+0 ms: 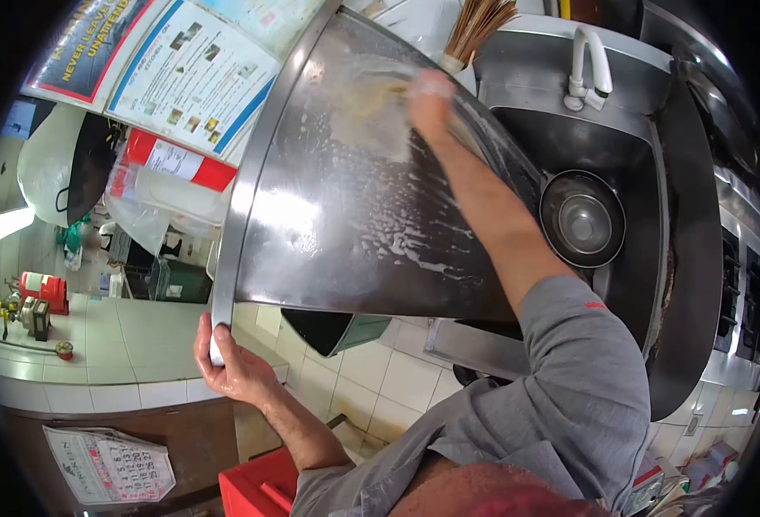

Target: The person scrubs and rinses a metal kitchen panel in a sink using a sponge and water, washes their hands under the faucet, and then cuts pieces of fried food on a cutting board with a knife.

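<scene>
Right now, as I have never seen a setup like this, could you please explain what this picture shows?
There is no machine here, only a person working with two bare hands. The single picture comes from a camera worn on the head, looking forward and down. The left hand grips a large metal panel at its lower left corner. The right hand is at the panel's upper part; it is blurred, so I cannot tell whether it holds anything. Whitish, foamy-looking streaks lie on the panel's surface. On the right of the picture is a sink with a round metal bowl in it and a white faucet at its back.
</scene>
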The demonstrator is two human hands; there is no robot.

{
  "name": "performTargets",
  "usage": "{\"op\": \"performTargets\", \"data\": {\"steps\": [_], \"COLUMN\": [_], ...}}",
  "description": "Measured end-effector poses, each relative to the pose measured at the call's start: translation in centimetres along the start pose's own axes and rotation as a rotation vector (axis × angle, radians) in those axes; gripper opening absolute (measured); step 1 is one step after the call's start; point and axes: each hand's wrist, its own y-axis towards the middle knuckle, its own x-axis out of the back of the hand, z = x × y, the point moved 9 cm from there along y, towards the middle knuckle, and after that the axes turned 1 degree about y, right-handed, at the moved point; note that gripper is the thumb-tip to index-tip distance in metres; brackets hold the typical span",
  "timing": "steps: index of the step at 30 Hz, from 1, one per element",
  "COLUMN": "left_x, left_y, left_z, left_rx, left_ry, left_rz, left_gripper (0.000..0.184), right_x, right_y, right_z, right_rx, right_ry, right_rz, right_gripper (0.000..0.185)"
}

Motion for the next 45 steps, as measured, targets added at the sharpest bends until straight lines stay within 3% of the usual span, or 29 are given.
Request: {"op": "performTargets", "data": {"steps": [1, 2, 5, 6, 7, 8, 9, 10, 12, 14, 16, 19, 21, 23, 25, 26, 27, 29, 30, 31, 33, 34, 37, 39, 41, 42, 43, 44, 45], "left_x": [-0.1, -0.1, -0.1, 0.2, 0.0, -0.3, -0.2, -0.1, 0.0, 0.0, -0.3, 0.5, 0.3, 0.4, 0.4, 0.0, 0.1, 0.2, 0.1, 0.1, -0.3, -0.3, 0.5, 0.0, -0.1, 0.1, 0.3, 0.0, -0.5], "left_y": [-0.1, -0.1, -0.4, -0.3, -0.2, -0.2, -0.2, -0.2, -0.3, -0.3, -0.3, -0.1, 0.1, -0.2, 0.1, 0.0, -0.1, 0.2, 0.3, 0.4, 0.4, 0.3, 0.4, 0.1, 0.0, 0.0, 0.0, -0.2, -0.2], "left_z": [-0.3, -0.5, -0.5, -0.4, -0.1, 0.0, -0.2, -0.5, -0.3, -0.4, -0.6, -0.1, -0.4, -0.6, -0.6, -0.3, -0.3, -0.5, -0.3, -0.2, -0.4, -0.6, 0.1, -0.6, -0.2, -0.3, -0.7, -1.0, -1.1], "left_rx": [-0.011, -0.018, 0.022, 0.018, 0.013, 0.017, 0.010, 0.002, 0.014, 0.001, -0.005, 0.045, 0.014, -0.003, -0.020, -0.020, -0.003, -0.006, -0.004, -0.011, -0.006, -0.005, 0.052, 0.052, 0.043, 0.033, 0.027, 0.014, 0.000], "left_ry": [0.006, 0.002, -0.031, -0.028, -0.033, -0.042, -0.024, -0.003, -0.007, -0.021, -0.031, -0.006, 0.021, 0.038, 0.013, -0.006, -0.004, 0.002, 0.000, 0.000, 0.004, 0.023, -0.006, -0.009, -0.002, 0.011, 0.025, 0.040, 0.048], "left_rz": [0.016, 0.010, 0.056, 0.054, 0.049, 0.053, 0.047, 0.043, 0.035, 0.023, 0.033, 0.007, 0.014, 0.019, 0.036, 0.026, 0.024, 0.040, 0.043, 0.033, 0.038, 0.019, 0.050, 0.021, 0.024, 0.028, 0.025, 0.025, 0.027], "left_gripper": [0.024, 0.024, 0.024, 0.024, 0.023, 0.023, 0.022, 0.021, 0.020, 0.021, 0.021, 0.025, 0.025, 0.025, 0.025, 0.025, 0.024, 0.024, 0.024, 0.023, 0.023, 0.023, 0.024, 0.026, 0.026, 0.026, 0.026, 0.026, 0.027], "right_x": [0.8, -0.7, 2.4, 1.9, 0.6, -1.9, -3.8, -5.1, -1.1, -2.7, 0.3, 0.1, -2.5, -2.8, -6.2, -4.8, -4.6, -8.5, -4.0, -4.2, -0.7, -0.2, 2.4, 5.5, 1.9, 0.6, 2.4, 1.1, 3.3], "right_y": [-3.7, -8.3, -24.5, -28.2, -27.7, -25.1, -21.1, -17.5, -7.5, -2.2, 1.2, -0.9, -6.6, -12.5, -22.5, -22.8, -21.6, -16.9, -13.3, -8.4, -2.8, -1.4, -1.3, -3.1, -7.2, -10.7, -15.3, -22.7, -28.9], "right_z": [-4.4, -9.7, -25.5, -28.5, -28.3, -26.1, -23.3, -22.4, -9.4, -2.7, 3.4, -2.7, -14.0, -23.8, -36.2, -36.5, -35.8, -29.4, -24.4, -16.0, -3.6, 0.9, 8.9, 11.6, 1.1, -6.0, -12.5, -21.6, -26.1], "right_rx": [0.073, 0.029, -0.745, -0.873, -0.788, -0.465, -0.319, -0.553, -0.447, -0.345, -0.115, -0.059, -0.289, -0.445, -0.746, -0.579, -0.576, -0.369, -0.868, -0.372, -0.364, -0.415, -0.348, 0.090, -0.062, -0.368, -0.446, -0.642, -0.722], "right_ry": [0.048, -0.242, -0.220, -0.298, -0.407, -0.598, -0.628, -0.396, -0.075, 0.352, 0.401, 0.348, 0.415, 0.010, 0.274, -0.160, -0.163, -0.601, -0.298, -0.465, 0.196, 0.431, 0.496, 0.522, 0.495, 0.506, 0.092, 0.327, 0.130], "right_rz": [-0.162, -0.079, 0.080, 0.242, 0.446, 0.687, 0.709, 0.474, 0.045, -0.135, -0.124, -0.061, -0.072, 0.151, 0.021, 0.037, 0.035, 0.670, 0.294, 0.270, -0.102, -0.102, -0.021, -0.220, -0.095, 0.215, 0.177, 0.191, 0.355], "right_gripper": [0.013, 0.013, 0.023, 0.022, 0.022, 0.022, 0.022, 0.021, 0.020, 0.026, 0.027, 0.028, 0.025, 0.025, 0.026, 0.026, 0.026, 0.027, 0.024, 0.016, 0.009, 0.016, 0.021, 0.022, 0.022, 0.022, 0.021, 0.027, 0.035]}}
